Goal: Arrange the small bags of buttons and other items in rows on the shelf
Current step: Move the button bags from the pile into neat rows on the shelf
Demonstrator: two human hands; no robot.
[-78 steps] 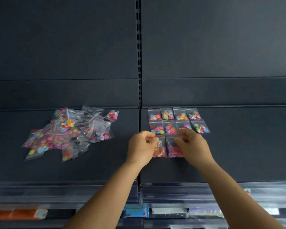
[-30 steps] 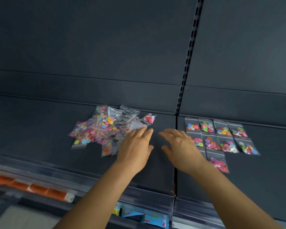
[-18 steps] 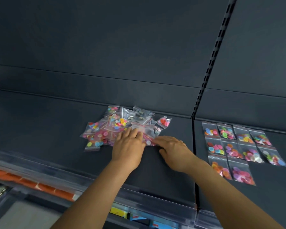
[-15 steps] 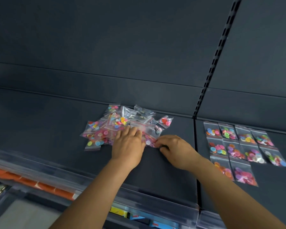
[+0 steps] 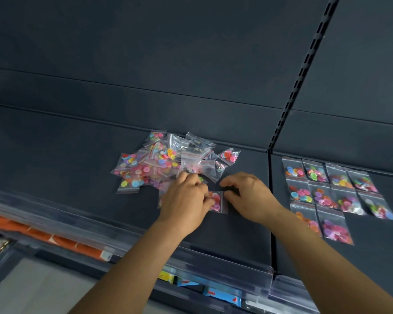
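Note:
A loose pile of small clear bags of coloured buttons (image 5: 161, 162) lies on the dark shelf (image 5: 55, 155), left of centre. On the right section, several bags (image 5: 327, 186) lie flat in neat rows. Between my hands is one small bag of pink and orange buttons (image 5: 218, 201), pulled out just in front of the pile. My left hand (image 5: 186, 200) pinches its left edge, with the fingers also reaching into the pile's near edge. My right hand (image 5: 247, 196) has its fingers curled at the bag's right edge.
A slotted upright (image 5: 304, 71) divides the shelf's back panel. A clear plastic lip (image 5: 213, 259) runs along the shelf's front edge. Below it are an orange pack (image 5: 55, 236) and blue packs (image 5: 222, 295) on a lower level.
Both hands left the arranged rows on the right and moved left to the pile. They have drawn one pink and orange bag out towards the front.

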